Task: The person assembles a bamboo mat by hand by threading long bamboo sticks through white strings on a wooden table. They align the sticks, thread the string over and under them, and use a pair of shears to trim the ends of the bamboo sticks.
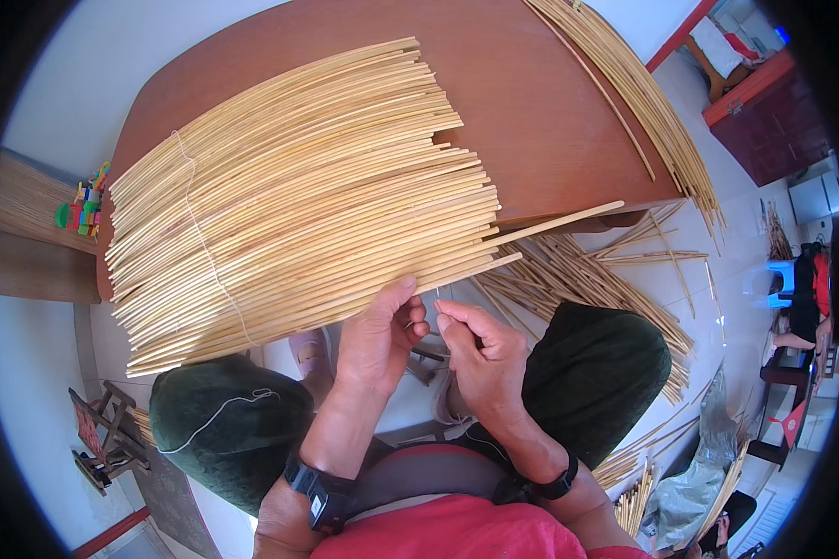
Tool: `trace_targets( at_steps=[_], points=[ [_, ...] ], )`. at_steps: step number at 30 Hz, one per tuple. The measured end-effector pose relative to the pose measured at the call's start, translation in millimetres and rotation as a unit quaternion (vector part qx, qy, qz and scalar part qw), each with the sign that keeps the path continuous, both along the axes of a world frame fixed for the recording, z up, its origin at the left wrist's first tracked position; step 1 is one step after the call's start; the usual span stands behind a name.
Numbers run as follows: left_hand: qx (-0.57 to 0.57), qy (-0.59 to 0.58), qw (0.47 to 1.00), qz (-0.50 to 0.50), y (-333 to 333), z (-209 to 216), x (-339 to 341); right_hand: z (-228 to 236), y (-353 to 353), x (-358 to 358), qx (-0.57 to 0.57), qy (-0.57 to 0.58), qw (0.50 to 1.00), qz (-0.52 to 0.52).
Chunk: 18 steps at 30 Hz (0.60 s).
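A mat of straight, pale yellow plant stalks (298,196) lies side by side across the table, its near edge hanging toward me. One white thread (200,228) crosses the stalks near their left ends. My left hand (378,335) is closed at the near edge, thumb on the outermost stalk and fingers curled below it. Just right of it, my right hand (485,354) pinches a thin white strand close under that edge; whether a needle is on it I cannot tell. A longer stalk (569,222) sticks out past the others at right.
The brown table (531,121) carries another bundle of stalks (643,93) along its right side. Loose stalks (587,279) lie on the floor by my right knee. A loose thread end (219,410) rests on my left knee. A small wooden chair (107,433) stands at left.
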<state>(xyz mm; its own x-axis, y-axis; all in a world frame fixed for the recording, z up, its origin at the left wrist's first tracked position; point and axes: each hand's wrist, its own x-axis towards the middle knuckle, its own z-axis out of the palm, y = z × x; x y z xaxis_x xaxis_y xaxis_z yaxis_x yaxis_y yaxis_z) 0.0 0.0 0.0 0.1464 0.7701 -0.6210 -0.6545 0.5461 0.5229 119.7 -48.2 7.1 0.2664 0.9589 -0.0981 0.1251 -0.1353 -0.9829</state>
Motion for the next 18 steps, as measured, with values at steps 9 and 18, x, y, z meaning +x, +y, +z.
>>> trace_targets(
  at_steps=[9,18],
  points=[
    [0.024,-0.013,1.0,-0.007,2.2,-2.8,0.3,1.2,7.2,-4.6,-0.032,0.034,0.999,-0.016],
    [0.018,-0.002,1.0,-0.013,0.6,3.2,-1.2,-14.0,8.7,-9.3,-0.055,0.13,0.99,-0.019]
  ],
)
